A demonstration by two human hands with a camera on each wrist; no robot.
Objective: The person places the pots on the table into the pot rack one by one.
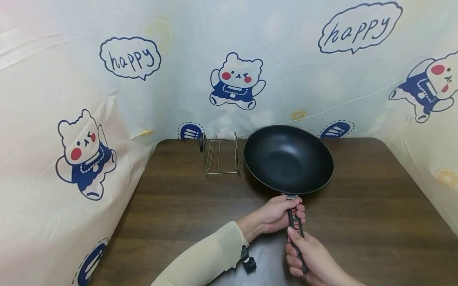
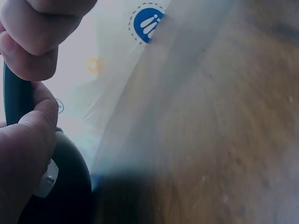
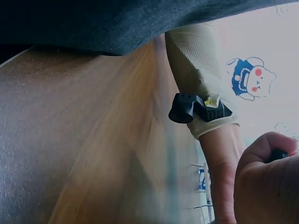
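A black wok (image 1: 288,159) with a dark handle (image 1: 295,226) is held over the table, its bowl facing up and away. My left hand (image 1: 280,214) grips the handle close to the bowl. Farther down the same handle, near its end, my right hand (image 1: 311,256) curls round it with the thumb along the top. The left wrist view shows the handle (image 2: 17,95) between both hands and a metal bracket (image 2: 46,179) where it joins the bowl. In the right wrist view the right hand (image 3: 266,182) covers most of the handle.
A wire rack (image 1: 222,157) with a black round part stands left of the wok, at the back of the wooden table (image 1: 171,222). Patterned cloth (image 1: 186,87) hangs behind and beside the table. A small black camera (image 1: 248,262) sits on the left sleeve.
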